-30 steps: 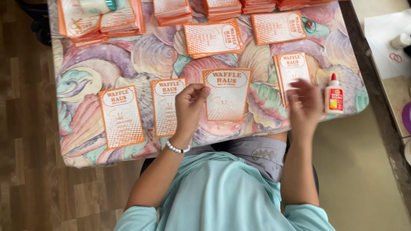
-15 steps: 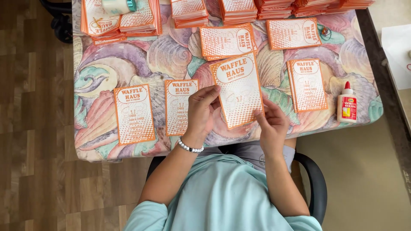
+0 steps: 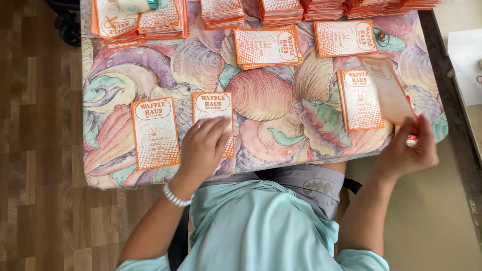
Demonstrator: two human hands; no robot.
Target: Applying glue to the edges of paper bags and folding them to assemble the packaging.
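My left hand (image 3: 203,145) lies flat on an orange-and-white printed card (image 3: 213,105) near the table's front edge, fingers spread over its lower half. A matching card (image 3: 154,133) lies just left of it. My right hand (image 3: 406,153) is out at the table's right corner and holds another such card (image 3: 389,88) lifted off the table, tilted and blurred. Under that card, a small stack of the same cards (image 3: 359,100) rests on the shell-patterned tablecloth (image 3: 261,95). A glue bottle (image 3: 411,140) shows only as a small piece beside my right fingers.
Two more card piles (image 3: 268,46) (image 3: 344,37) lie further back, and several taller stacks (image 3: 281,10) line the table's far edge. Wooden floor (image 3: 40,150) runs along the left. A white sheet (image 3: 464,65) lies on a surface at the right.
My right hand has carried the middle card from the table's centre out to the right corner. My left hand let go of it and came down on the card to its left.
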